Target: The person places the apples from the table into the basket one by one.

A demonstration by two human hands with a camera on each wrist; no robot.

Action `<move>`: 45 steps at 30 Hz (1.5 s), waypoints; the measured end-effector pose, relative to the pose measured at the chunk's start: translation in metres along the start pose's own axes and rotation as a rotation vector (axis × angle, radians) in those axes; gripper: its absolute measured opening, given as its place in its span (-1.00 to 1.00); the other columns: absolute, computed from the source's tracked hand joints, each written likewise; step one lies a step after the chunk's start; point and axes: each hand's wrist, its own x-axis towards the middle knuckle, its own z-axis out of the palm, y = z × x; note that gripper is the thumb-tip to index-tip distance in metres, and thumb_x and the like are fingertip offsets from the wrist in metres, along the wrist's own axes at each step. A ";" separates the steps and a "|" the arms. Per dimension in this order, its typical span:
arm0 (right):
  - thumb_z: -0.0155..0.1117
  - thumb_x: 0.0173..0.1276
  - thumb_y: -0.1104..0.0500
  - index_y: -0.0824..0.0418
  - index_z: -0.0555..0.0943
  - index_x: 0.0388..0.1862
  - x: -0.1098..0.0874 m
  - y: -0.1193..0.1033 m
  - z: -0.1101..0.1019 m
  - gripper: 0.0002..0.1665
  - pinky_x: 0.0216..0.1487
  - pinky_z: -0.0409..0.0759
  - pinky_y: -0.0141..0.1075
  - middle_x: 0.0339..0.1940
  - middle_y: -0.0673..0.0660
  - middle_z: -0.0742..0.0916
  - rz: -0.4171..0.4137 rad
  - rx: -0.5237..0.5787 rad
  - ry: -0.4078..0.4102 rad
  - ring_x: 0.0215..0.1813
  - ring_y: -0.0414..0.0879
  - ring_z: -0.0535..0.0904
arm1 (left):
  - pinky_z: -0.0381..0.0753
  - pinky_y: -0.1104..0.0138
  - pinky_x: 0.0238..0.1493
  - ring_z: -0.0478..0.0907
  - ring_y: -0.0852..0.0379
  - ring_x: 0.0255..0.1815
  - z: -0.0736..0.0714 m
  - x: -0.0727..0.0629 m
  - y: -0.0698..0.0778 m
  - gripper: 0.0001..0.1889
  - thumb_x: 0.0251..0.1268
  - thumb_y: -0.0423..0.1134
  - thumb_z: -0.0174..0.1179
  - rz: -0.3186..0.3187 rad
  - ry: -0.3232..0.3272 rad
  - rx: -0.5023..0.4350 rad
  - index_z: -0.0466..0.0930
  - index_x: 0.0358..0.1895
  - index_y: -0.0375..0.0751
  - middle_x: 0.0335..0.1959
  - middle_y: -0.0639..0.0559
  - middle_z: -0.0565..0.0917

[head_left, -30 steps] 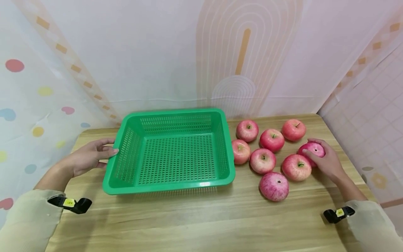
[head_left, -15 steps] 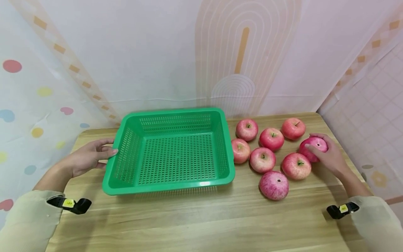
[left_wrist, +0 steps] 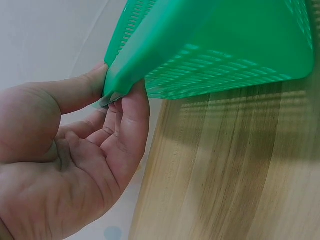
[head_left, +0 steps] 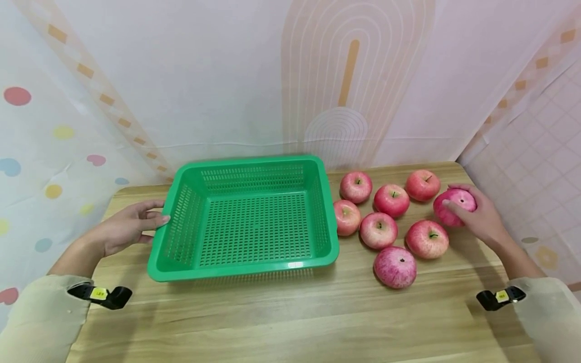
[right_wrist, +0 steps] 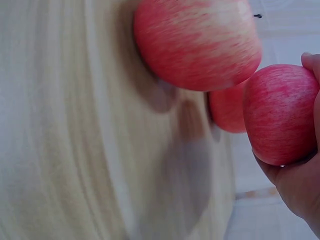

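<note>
My left hand [head_left: 129, 227] pinches the left rim of a green plastic basket [head_left: 242, 274] between thumb and fingers. In the left wrist view the thumb lies over the rim [left_wrist: 150, 45] and the fingers curl beneath it. The basket has slotted walls and holds nothing. At the right, my right hand [head_left: 484, 217] grips a pinkish-red apple [head_left: 447, 209], its thumb on the near side. The right wrist view shows this held apple [right_wrist: 280, 112] raised off the table, with its shadow below. A larger red apple [head_left: 427, 239] sits just nearer to me.
Several more apples stand between basket and right hand, among them a purplish-pink one [head_left: 395, 267] at the front and a red one [head_left: 423, 185] at the back. The wooden table [head_left: 272, 322] meets a patterned wall covering [head_left: 227, 91] behind and at both sides.
My right hand has lifted the pinkish-red apple and moved it up and slightly right, away from the larger apple beside it. The left hand and basket have stayed put.
</note>
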 end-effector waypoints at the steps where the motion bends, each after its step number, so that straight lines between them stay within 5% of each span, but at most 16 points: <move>1: 0.32 0.46 0.16 0.30 0.48 0.29 0.001 -0.002 -0.001 -0.50 -0.11 0.35 -0.70 -0.03 -0.30 0.51 0.002 -0.001 -0.006 -0.06 -0.51 0.42 | 0.70 0.17 -0.04 0.68 0.15 -0.07 0.000 0.000 0.000 -0.28 0.67 -0.20 -0.01 0.000 0.000 0.000 -0.21 0.59 -0.43 0.03 0.06 0.59; 5: 0.30 0.48 0.15 0.25 0.48 0.32 0.005 -0.010 -0.003 -0.50 -0.13 0.37 -0.69 0.00 -0.20 0.50 0.000 -0.006 -0.022 -0.06 -0.49 0.42 | 0.70 0.16 -0.04 0.68 0.15 -0.07 0.000 0.000 0.000 -0.28 0.67 -0.20 -0.01 0.003 0.001 -0.005 -0.21 0.59 -0.43 0.03 0.07 0.59; 14: 0.32 0.45 0.23 0.39 0.44 0.33 0.013 -0.027 -0.003 -0.46 -0.14 0.40 -0.70 -0.01 -0.35 0.49 -0.048 0.007 -0.022 -0.06 -0.47 0.43 | 0.72 0.15 -0.08 0.69 0.12 -0.09 -0.001 0.001 -0.001 -0.31 0.67 -0.24 -0.03 0.015 -0.013 -0.029 -0.19 0.58 -0.44 -0.01 0.07 0.63; 38: 0.35 0.44 0.20 0.26 0.52 0.31 0.039 -0.085 0.011 -0.50 -0.10 0.49 -0.63 0.04 -0.30 0.58 -0.113 0.050 -0.111 -0.05 -0.36 0.54 | 0.73 0.14 -0.08 0.70 0.12 -0.10 -0.001 0.001 0.003 -0.35 0.67 -0.25 -0.01 0.011 0.001 -0.035 -0.14 0.56 -0.43 -0.02 0.07 0.63; 45: 0.35 0.45 0.19 0.23 0.52 0.34 0.047 -0.099 0.017 -0.48 -0.06 0.47 -0.62 0.11 -0.04 0.63 -0.143 0.045 -0.161 0.01 -0.38 0.52 | 0.73 0.13 -0.08 0.70 0.10 -0.10 0.000 0.000 0.001 -0.41 0.66 -0.27 -0.01 0.012 -0.005 -0.051 -0.06 0.52 -0.40 -0.03 0.06 0.64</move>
